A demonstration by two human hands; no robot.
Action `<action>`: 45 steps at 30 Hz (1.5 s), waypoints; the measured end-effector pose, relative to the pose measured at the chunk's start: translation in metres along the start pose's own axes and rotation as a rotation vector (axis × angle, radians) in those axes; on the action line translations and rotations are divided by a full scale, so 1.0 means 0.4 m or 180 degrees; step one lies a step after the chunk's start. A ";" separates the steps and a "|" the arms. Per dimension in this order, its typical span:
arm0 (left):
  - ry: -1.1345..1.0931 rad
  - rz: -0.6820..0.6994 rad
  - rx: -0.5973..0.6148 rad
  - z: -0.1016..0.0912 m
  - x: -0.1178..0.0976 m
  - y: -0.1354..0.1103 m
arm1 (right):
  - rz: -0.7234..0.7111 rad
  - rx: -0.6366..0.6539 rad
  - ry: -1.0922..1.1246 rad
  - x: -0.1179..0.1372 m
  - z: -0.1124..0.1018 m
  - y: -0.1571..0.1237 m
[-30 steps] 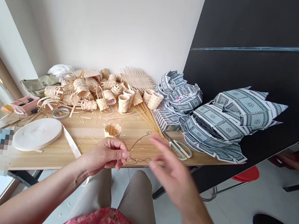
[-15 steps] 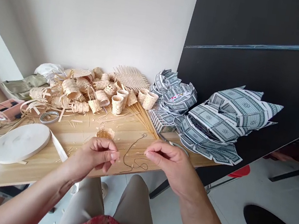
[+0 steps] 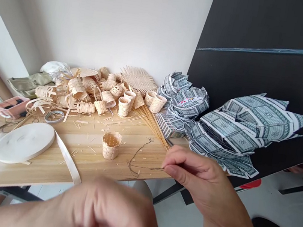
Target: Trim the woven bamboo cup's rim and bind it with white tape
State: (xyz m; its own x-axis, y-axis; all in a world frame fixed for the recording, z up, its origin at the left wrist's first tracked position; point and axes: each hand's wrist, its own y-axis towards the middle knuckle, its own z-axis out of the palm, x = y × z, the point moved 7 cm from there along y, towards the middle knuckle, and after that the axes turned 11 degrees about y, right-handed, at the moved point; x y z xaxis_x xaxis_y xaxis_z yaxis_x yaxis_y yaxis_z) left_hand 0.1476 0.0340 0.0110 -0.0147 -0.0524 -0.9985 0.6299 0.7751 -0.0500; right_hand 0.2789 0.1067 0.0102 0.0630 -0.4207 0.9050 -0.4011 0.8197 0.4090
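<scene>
My right hand is closed in a pinch above the table's front edge, thumb against forefinger, on a dark thread. From the fingertips the thread runs left and lies loosely curled on the table. Whether a needle is also in the pinch cannot be made out. My left hand is large and blurred, close to the camera at the bottom, with its fingers bent and the tips hidden. Beyond it a small woven basket cup stands upright on the wood.
A roll of white tape lies at left, its loose end hanging over the table edge. Woven strip pieces, thin sticks and folded card structures crowd the back and right. A tape ring lies behind the roll.
My left hand has come down and closer to the camera, uncovering the basket cup. My right hand has moved right, drawing the thread with it. The view has shifted slightly.
</scene>
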 end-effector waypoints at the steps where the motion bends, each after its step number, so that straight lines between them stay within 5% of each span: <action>1: 0.0018 0.0044 -0.0312 -0.031 0.004 0.011 | -0.0065 0.0031 -0.0056 0.010 0.001 0.000; 4: 0.0550 0.0078 -0.1055 -0.125 0.022 0.041 | -0.0141 0.0192 -0.0298 0.033 0.015 0.009; 7: 0.0850 0.0030 -0.0955 -0.163 0.042 0.071 | -0.0126 0.0481 -0.0524 0.042 0.045 0.029; 12: 0.0872 -0.0034 -0.0395 -0.144 0.044 0.092 | 0.0005 0.0747 -0.0710 0.022 0.072 0.057; 17: 0.0710 -0.0199 -0.0313 -0.143 0.057 0.108 | 0.0093 0.0826 -0.0743 0.006 0.079 0.067; 25: -0.0822 0.0144 -0.1055 -0.147 0.087 0.094 | 0.0587 0.0559 0.0650 -0.090 0.104 0.054; 33: -0.1260 0.0600 -0.1846 -0.156 0.108 0.078 | -0.0805 0.0099 -0.0741 -0.038 0.156 0.010; 38: -0.0424 0.0892 -0.2221 -0.183 0.123 0.083 | -0.0725 0.0130 -0.0956 -0.031 0.169 -0.009; 41: 0.0527 0.1001 -0.2295 -0.193 0.122 0.082 | -0.0186 0.0144 -0.0478 -0.057 0.158 -0.004; 45: 0.2296 0.1667 -0.2345 -0.166 0.077 0.062 | 0.0460 0.0075 0.0508 -0.099 0.142 -0.003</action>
State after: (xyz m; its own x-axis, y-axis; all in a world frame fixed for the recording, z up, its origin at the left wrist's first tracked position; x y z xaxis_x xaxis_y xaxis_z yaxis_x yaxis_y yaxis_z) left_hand 0.1114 0.0935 -0.0224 -0.4752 0.5716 -0.6690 0.0879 0.7873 0.6103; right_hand 0.2250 0.1004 -0.0326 0.1465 -0.2309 0.9619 -0.4376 0.8569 0.2723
